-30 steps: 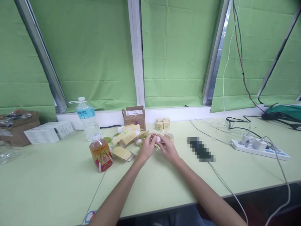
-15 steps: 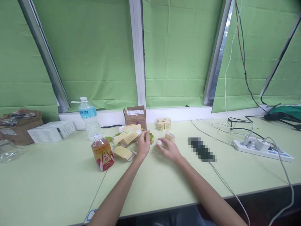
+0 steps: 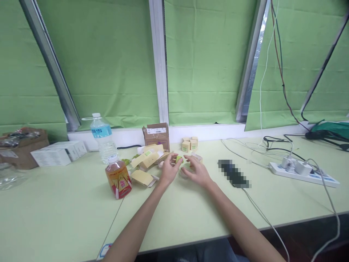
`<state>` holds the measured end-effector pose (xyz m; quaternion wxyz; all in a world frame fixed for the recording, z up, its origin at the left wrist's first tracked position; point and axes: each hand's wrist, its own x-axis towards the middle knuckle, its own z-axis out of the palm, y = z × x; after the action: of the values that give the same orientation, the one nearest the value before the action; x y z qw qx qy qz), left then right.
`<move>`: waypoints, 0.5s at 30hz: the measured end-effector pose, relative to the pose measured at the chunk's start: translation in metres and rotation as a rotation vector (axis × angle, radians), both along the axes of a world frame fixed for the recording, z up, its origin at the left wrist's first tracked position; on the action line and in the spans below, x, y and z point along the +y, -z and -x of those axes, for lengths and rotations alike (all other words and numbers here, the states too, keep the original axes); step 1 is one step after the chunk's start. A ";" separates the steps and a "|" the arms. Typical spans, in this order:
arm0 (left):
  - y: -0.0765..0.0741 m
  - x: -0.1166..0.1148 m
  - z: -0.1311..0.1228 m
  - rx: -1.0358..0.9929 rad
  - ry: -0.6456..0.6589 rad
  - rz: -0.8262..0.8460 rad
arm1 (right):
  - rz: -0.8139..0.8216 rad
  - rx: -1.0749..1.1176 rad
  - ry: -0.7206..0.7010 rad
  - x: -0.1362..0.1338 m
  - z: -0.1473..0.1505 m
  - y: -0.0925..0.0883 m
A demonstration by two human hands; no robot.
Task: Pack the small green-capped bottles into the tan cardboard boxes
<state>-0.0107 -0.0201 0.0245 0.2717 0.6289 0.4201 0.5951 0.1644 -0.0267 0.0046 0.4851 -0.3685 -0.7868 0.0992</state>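
My left hand point(image 3: 169, 169) pinches a small yellow-green piece point(image 3: 178, 159) between thumb and fingers, just above the table. Facing it, my right hand point(image 3: 198, 171) has its thumb and fingers curved apart, with nothing visible between the tips. Under the right thumb lies something small and pale point(image 3: 183, 175), too blurred to name. Behind the right hand stands a small open carton point(image 3: 197, 157), partly hidden. To the left of my left hand is a pile of opened beige cartons point(image 3: 149, 158) with green pieces point(image 3: 126, 161) among them.
A drink bottle point(image 3: 119, 178) and a large water bottle point(image 3: 103, 140) stand left of the pile. Small closed cartons point(image 3: 190, 144) and a brown cardboard box point(image 3: 156, 135) sit behind. On the right are a blurred-out dark object point(image 3: 233, 173), cables and a power strip point(image 3: 302, 173).
My left hand has moved slightly right and now holds the yellow-green piece. My right hand has opened; the small round whitish thing at its fingertips is no longer there.
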 end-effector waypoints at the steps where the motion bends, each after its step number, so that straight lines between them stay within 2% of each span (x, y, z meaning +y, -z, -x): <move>1: 0.000 -0.002 -0.002 0.016 0.019 0.006 | -0.028 -0.013 -0.009 0.000 0.001 0.000; 7: 0.002 -0.009 -0.016 0.095 0.088 -0.035 | -0.102 -0.035 0.006 0.005 0.001 0.002; 15: 0.002 0.003 -0.008 -0.138 0.150 0.059 | -0.179 0.074 0.007 0.010 0.001 0.003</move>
<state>-0.0026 -0.0167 0.0229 0.3623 0.6079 0.3694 0.6022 0.1638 -0.0168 0.0017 0.5451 -0.3226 -0.7728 0.0402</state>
